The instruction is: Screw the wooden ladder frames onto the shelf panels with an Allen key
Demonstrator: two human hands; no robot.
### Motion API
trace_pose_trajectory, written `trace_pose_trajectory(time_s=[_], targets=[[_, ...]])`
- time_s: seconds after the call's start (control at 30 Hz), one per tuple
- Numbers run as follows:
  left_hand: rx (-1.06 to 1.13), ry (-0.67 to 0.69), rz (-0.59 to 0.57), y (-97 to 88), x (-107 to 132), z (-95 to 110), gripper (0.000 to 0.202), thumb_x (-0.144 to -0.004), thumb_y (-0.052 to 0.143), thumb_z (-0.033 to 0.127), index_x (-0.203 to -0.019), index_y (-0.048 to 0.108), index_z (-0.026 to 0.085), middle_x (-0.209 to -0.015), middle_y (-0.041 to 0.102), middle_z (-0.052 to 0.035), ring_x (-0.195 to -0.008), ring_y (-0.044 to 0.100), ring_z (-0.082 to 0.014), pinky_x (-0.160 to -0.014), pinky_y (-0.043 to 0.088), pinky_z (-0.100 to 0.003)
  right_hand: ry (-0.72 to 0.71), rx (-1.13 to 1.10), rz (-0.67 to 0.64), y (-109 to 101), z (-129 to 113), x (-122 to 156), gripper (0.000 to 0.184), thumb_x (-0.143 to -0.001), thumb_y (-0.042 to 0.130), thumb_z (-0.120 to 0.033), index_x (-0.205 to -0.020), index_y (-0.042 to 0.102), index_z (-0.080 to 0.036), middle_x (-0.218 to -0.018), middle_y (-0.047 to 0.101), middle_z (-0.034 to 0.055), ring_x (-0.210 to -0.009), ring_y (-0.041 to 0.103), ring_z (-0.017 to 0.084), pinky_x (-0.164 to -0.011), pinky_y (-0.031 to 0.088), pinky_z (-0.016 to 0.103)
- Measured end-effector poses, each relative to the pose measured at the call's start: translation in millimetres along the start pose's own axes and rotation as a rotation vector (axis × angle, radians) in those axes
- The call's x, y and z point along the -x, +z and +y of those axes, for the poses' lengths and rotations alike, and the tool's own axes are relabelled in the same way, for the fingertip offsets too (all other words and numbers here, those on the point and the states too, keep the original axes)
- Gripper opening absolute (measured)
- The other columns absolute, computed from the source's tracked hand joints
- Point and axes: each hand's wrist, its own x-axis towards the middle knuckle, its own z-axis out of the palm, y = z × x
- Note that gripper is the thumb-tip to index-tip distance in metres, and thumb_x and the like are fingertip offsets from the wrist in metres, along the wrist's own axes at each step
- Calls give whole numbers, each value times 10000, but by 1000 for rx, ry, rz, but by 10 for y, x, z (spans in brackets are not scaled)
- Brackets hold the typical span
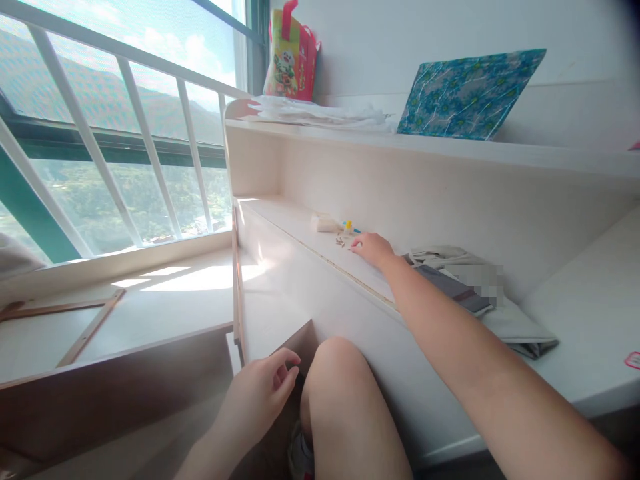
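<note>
My right hand (374, 249) reaches out to the white ledge (295, 213) under the shelf, with thumb and fingertips pinched together low over its surface. Whatever lies between those fingertips is too small to make out. Just left of them are several tiny brown bits (340, 240) scattered on the ledge. Behind these sit a small yellow and blue object (349, 227) and a whitish block-like thing (324, 223). My left hand (260, 387) hovers beside my bent knee, its fingers loosely curled, the thumb slightly apart from the index finger, and nothing visible in it.
Folded grey and beige cloth (450, 283) lies on the ledge near my right forearm. Above, the shelf (350, 133) carries papers (315, 112), a blue floral board (470, 97) and a red-yellow bag (293, 57). White railings (135, 120) guard the window at left.
</note>
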Motion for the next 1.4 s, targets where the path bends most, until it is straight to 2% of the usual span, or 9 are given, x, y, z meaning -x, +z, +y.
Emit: trace_pose_trajectory(time_s=[0.23,0.67,1.0,1.4], targets=[[-47,-43,-35,66,-37,-95,234,-900,454,358,-993,646,262,-695,632,18,-673,559,-164,-589,297,-264,7,-16,-1,13,58,31,191,-838,634,-339,-951,766,-260,-994,728,67,-890,637,220,-715,435,286],[-36,-44,-20,101,-41,-203,218,-894,465,344,-970,652,262,-679,630,17,-651,552,-155,-575,272,-264,60,-51,33,6,80,51,233,-844,607,-393,-949,762,-253,-969,727,79,-874,633,228,-691,424,288],[-67,-59,-13,164,-70,-277,198,-878,485,340,-932,660,266,-719,664,14,-692,579,-164,-578,270,-262,70,-82,19,1,88,67,180,-787,643,-282,-918,766,-264,-924,715,47,-830,619,195,-658,404,260],[-85,-75,-35,144,-74,-268,239,-892,454,336,-939,669,242,-735,671,-8,-691,586,-174,-583,288,-263,89,-133,29,42,95,32,177,-786,644,-301,-915,755,-251,-915,709,51,-805,613,191,-635,395,259]])
